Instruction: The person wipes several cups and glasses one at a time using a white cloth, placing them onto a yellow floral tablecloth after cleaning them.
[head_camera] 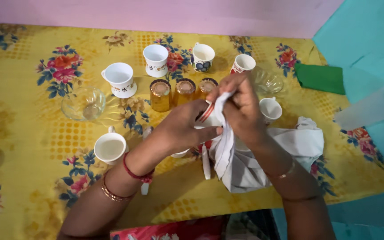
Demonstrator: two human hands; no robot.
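At 6 o'clock, nearest the camera, both forearms reach in over the table [32,146], which is covered with a yellow flowered cloth. The left hand [184,129] is clasped around a white cup with a red stripe [209,114], held just above the table at centre. The right hand [241,106] grips a white cloth [263,155] and presses a bunched part of it into the cup; the rest of the cloth trails to 4 o'clock and lies on the table.

At 8 o'clock stands one white cup [110,148], and two white spoons [206,162] lie under the hands. A small white cup [270,109] sits just beside the right hand at 3 o'clock.

Farther off, three amber glasses [184,92] stand upside down in a row, touching. One clear glass bowl [83,103] is at 9 o'clock, another [267,81] at 2 o'clock. Beyond them, four patterned white cups [156,60] form an arc at 12 o'clock. A folded green cloth [321,78] lies at the far right edge.
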